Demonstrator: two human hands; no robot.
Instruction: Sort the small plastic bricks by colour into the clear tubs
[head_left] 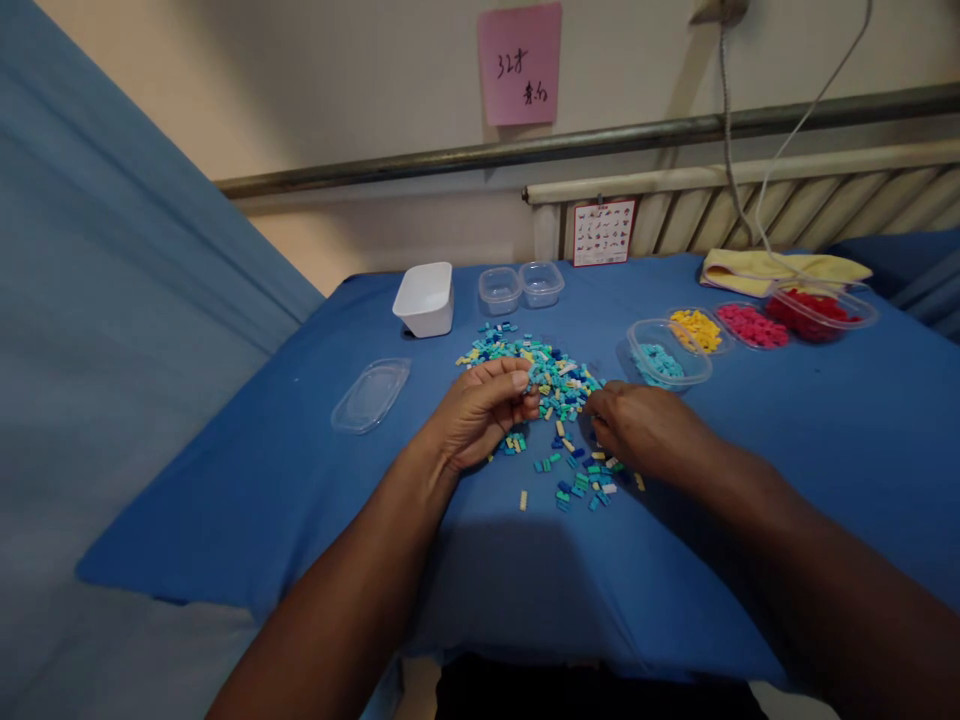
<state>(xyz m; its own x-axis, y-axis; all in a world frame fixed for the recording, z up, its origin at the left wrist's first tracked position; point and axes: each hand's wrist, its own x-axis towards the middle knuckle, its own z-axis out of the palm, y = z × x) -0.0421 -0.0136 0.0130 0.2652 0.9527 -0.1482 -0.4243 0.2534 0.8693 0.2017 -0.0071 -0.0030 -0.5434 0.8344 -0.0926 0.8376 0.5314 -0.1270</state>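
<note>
Our left hand [491, 405] curls at the blocks [559, 375]; our right hand [634, 425] touches their edge. We cannot tell whether either grips any.

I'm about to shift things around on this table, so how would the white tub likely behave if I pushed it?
The white tub looks empty, so it is probably light. Its straight, smooth walls suggest fairly stiff plastic that should keep its shape. With those flat sides it seems unlikely to roll.
</note>
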